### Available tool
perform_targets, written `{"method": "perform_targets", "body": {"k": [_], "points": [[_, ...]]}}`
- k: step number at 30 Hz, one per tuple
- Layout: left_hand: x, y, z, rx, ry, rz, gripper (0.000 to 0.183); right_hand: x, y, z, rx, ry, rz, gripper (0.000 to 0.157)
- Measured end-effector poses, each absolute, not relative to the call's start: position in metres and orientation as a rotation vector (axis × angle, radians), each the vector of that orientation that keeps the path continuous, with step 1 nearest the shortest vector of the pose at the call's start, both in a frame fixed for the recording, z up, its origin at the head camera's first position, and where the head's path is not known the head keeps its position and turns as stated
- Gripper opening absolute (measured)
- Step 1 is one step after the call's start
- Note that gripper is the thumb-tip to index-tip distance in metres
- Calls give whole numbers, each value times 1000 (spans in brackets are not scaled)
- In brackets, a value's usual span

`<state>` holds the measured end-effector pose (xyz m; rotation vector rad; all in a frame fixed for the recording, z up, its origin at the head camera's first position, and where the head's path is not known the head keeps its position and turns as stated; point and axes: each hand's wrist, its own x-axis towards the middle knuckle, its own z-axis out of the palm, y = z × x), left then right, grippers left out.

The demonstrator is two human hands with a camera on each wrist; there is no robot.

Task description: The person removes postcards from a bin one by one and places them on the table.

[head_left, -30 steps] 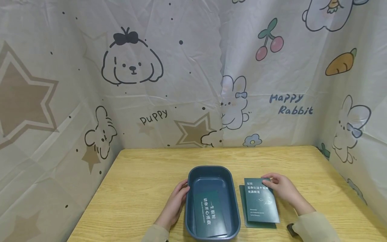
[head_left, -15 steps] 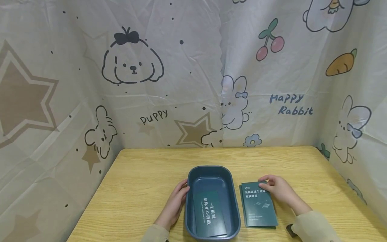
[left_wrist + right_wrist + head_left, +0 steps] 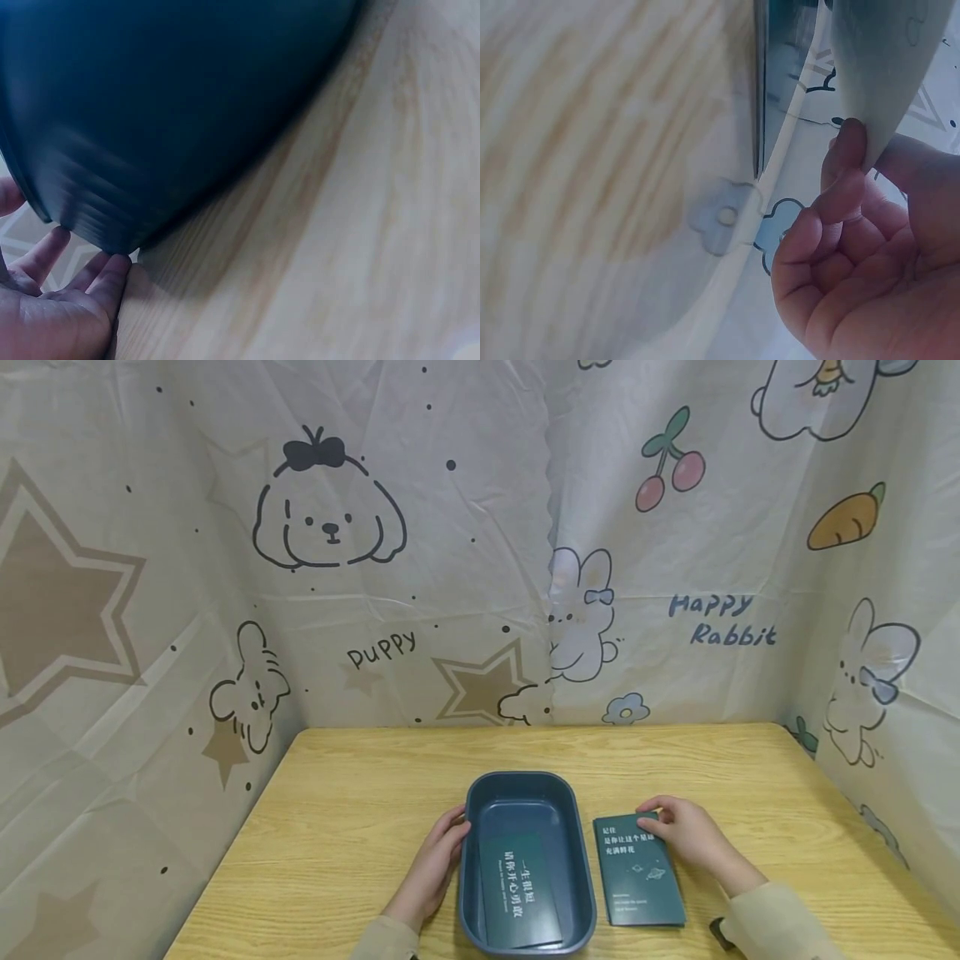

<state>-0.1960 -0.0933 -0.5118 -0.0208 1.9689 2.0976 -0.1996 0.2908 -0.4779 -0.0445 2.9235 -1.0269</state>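
Observation:
A deep, dark blue rectangular tray (image 3: 525, 789) with rounded corners stands on the table. My left hand (image 3: 438, 864) holds it at its left side, thumb at the rim and fingertips against the outer wall (image 3: 187, 97). Inside the tray, toward its near end, lies a dark green card (image 3: 517, 893) with white writing. Right of the tray, my right hand (image 3: 686, 835) pinches the upper right corner of another green card (image 3: 637, 877) between thumb and fingers. This card (image 3: 885, 67) is raised at that corner and lies almost squarely over more green cards, whose edges (image 3: 760, 97) show below.
The yellow wood-grain table (image 3: 375, 793) ends at a pale curtain (image 3: 450, 543) with cartoon prints, which also hangs along both sides. A small black object (image 3: 720, 933) shows at the right sleeve's cuff.
The right hand has moved slightly left and toward me with the top card, which now nearly covers the cards below. The left hand and the tray have stayed put.

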Motion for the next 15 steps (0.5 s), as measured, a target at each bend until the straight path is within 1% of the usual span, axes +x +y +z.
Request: {"method": "perform_targets", "body": {"k": [11, 15], "points": [[-197, -94, -513, -23, 1960, 2093, 59, -201, 286, -469, -40, 2965, -935, 18], [-197, -94, -513, -27, 1959, 2093, 59, -202, 286, -468, -58, 2977, -901, 18]]}}
